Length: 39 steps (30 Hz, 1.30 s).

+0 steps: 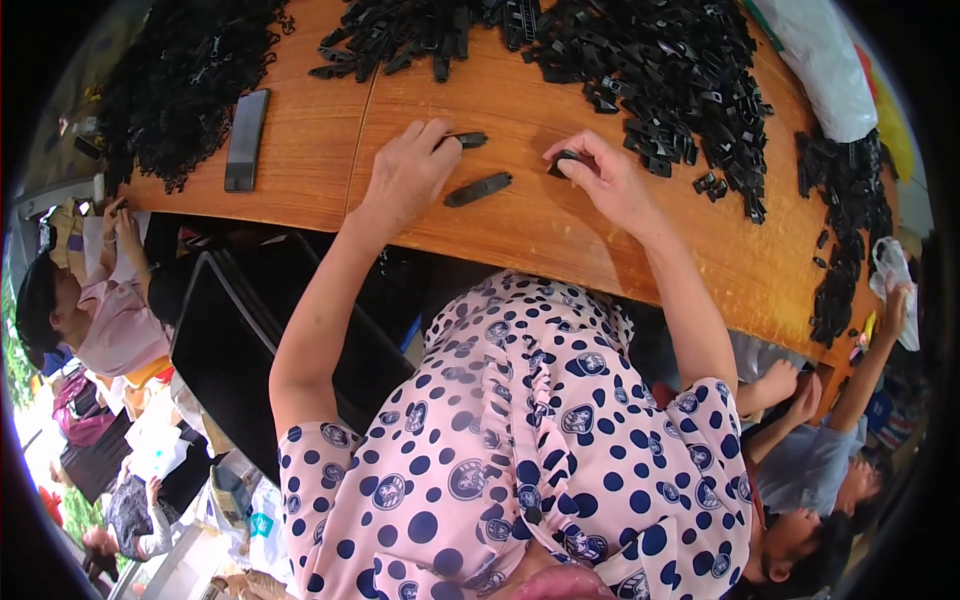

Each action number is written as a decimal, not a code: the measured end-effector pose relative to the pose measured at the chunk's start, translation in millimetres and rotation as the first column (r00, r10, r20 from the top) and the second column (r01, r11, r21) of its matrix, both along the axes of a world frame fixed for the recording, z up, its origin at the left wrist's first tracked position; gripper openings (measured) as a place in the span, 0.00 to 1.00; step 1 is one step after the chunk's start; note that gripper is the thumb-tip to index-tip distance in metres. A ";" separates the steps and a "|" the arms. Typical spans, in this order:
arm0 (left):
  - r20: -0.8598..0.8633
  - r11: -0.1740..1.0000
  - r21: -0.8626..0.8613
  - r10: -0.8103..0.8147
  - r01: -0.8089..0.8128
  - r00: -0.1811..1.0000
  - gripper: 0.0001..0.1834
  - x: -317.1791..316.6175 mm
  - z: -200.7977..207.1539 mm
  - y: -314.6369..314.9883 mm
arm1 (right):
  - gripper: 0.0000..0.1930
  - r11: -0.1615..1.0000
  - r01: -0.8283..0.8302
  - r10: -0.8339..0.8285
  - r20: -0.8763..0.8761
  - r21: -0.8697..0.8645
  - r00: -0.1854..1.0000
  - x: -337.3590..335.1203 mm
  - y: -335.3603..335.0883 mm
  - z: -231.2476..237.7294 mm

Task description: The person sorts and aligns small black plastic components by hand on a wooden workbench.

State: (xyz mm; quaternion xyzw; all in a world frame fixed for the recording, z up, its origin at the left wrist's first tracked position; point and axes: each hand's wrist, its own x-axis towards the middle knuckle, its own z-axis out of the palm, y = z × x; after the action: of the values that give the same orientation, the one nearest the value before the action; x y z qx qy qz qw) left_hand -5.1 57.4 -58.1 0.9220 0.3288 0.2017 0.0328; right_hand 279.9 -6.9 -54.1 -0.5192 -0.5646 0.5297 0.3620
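Note:
My left hand [408, 168] is closed on one end of a slim black plastic piece [471, 140], low over the wooden table [310, 150]. My right hand [605, 180] pinches a small dark plastic part [563, 161] between thumb and fingers; its full shape is partly covered by them. On the wood between the two hands, nearer to me, lies another long black plastic piece [478, 190], touched by neither hand.
Heaps of black plastic parts [680, 80] spread over the far middle and right. A tangled dark pile [190, 80] covers the far left, beside a black phone [247, 140]. A whitish plastic bag [825, 70] lies far right. Other people sit at both sides.

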 end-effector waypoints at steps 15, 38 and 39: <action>0.147 0.929 -0.291 0.277 -0.226 0.950 0.14 2.0 -8.8 -22.4 | 0.16 0.957 -0.045 -0.176 0.700 0.285 0.693 9.2 0.5 2.5; 0.317 0.930 -0.360 0.201 -0.078 0.927 0.09 22.2 -11.4 -18.9 | 0.12 0.842 -0.429 0.119 0.663 0.328 0.739 -6.9 32.9 18.3; 0.318 0.929 -0.363 0.198 -0.073 0.927 0.09 23.4 -12.2 -17.9 | 0.11 0.851 -0.438 0.158 0.655 0.289 0.739 -6.5 33.6 19.8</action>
State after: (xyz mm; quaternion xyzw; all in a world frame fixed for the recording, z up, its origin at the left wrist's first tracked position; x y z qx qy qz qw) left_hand 18.4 39.6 -70.3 0.8260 0.4118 0.3032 0.2374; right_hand 273.3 26.7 -34.3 -0.4695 -0.8291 0.2497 0.1727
